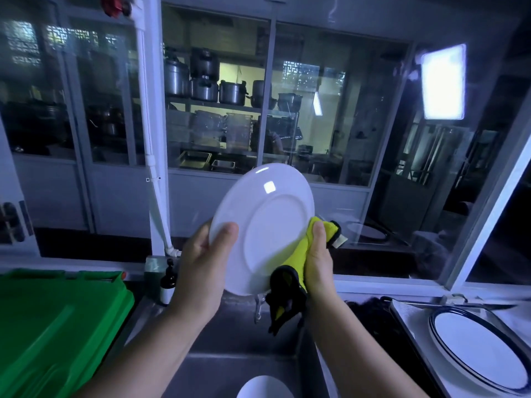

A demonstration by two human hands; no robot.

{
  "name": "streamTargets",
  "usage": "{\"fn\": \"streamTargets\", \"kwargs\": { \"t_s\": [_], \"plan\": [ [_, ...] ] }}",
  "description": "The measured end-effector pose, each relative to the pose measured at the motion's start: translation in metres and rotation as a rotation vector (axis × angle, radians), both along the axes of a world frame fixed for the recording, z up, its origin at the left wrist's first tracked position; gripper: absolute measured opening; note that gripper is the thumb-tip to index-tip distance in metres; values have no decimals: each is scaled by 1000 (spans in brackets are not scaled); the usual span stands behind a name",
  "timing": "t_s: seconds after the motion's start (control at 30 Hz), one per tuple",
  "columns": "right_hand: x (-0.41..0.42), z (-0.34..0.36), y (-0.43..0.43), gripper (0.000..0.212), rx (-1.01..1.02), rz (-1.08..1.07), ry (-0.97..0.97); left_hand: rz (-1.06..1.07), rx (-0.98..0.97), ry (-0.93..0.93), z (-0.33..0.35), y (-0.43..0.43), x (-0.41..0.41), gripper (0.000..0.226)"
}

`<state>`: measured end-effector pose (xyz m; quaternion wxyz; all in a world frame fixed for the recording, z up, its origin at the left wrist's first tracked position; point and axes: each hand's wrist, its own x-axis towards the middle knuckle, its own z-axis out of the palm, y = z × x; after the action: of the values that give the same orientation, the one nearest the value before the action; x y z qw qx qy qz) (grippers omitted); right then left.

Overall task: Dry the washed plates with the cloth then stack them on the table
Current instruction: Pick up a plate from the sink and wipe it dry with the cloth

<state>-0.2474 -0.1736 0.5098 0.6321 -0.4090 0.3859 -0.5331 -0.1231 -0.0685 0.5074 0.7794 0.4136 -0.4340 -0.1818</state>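
While the left hand [201,262] grips the left edge of a white plate [264,219], thumb curled over the near side and fingers hidden behind it, the plate stands tilted on edge at the centre of the frame, raised above the sink [230,366]. At the plate's lower right edge the right hand [316,259] is closed round a yellow cloth [297,254] with black trim, pinching it against the rim. The loose end of the cloth hangs down below the plate. At the bottom centre of the frame, part of a second plate [261,387], also white, lies in the sink. To the lower right, a metal tray [402,320] holds a stack of plates [477,351] with dark blue rims. A green plastic crate [57,326] fills the lower left, with a dark bottle [168,282] just beside it against the back ledge. Behind the window glass, in the upper middle, pots [204,90] sit on shelves.
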Motion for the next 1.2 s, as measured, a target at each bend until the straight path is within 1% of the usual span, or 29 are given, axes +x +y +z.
{"fn": "streamTargets", "kwargs": {
  "t_s": [0.07,0.13,0.23,0.27,0.33,0.4,0.43,0.47,0.53,0.57,0.6,0.63,0.7,0.73,0.77,0.83,0.93,1.0,1.03,1.07,1.1,1.13,1.2],
  "plan": [
    [-12,8,-6,31,-52,-51,47,-140,64,14,-3,4,7,26],
    [-24,14,-11,24,-164,-76,88,-245,155,16,7,9,22,30],
    [-30,22,-10,24,-423,-5,204,-337,280,-115,31,8,35,26],
    [-31,24,-7,22,-512,29,252,-316,315,-165,36,6,34,29],
    [-31,31,-4,18,-658,86,302,-199,356,-224,38,1,29,40],
    [-33,38,-2,15,-767,97,346,-116,339,-237,35,1,25,45],
    [-33,42,0,19,-840,85,400,-107,321,-236,35,1,22,43],
    [-33,46,2,26,-938,53,498,-105,312,-253,35,2,19,39],
    [-31,52,5,37,-1160,-36,730,-93,311,-342,35,2,11,28],
    [-29,55,5,39,-1215,-54,781,-85,302,-370,34,2,8,24],
    [-29,57,4,39,-1213,-43,771,-80,284,-378,34,3,5,23],
    [-29,58,4,37,-1150,-2,696,-76,259,-369,34,4,3,23],
    [-32,57,3,26,-929,85,432,-60,195,-286,36,8,3,24],
    [-34,54,2,19,-811,93,294,-49,153,-215,38,9,5,25],
    [-34,50,2,16,-698,72,179,-37,107,-143,39,9,6,28],
    [-30,36,4,18,-480,27,-12,-13,31,-19,40,9,4,29],
    [-17,18,10,26,-216,-12,-167,-13,-59,159,32,5,-5,26],
    [-15,13,12,31,-96,-41,-174,-16,-71,213,23,1,-11,17],
    [-18,14,10,31,-79,-58,-146,-30,-40,216,19,0,-11,12],
    [-23,16,6,29,-95,-72,-100,-54,13,221,16,0,-10,10],
    [-29,19,2,25,-136,-78,-46,-81,75,207,16,0,-4,14],
    [-35,23,-2,22,-191,-73,1,-121,137,164,18,3,3,17],
    [-43,30,-7,21,-335,-44,98,-233,240,15,28,5,19,17]
  ]
}}
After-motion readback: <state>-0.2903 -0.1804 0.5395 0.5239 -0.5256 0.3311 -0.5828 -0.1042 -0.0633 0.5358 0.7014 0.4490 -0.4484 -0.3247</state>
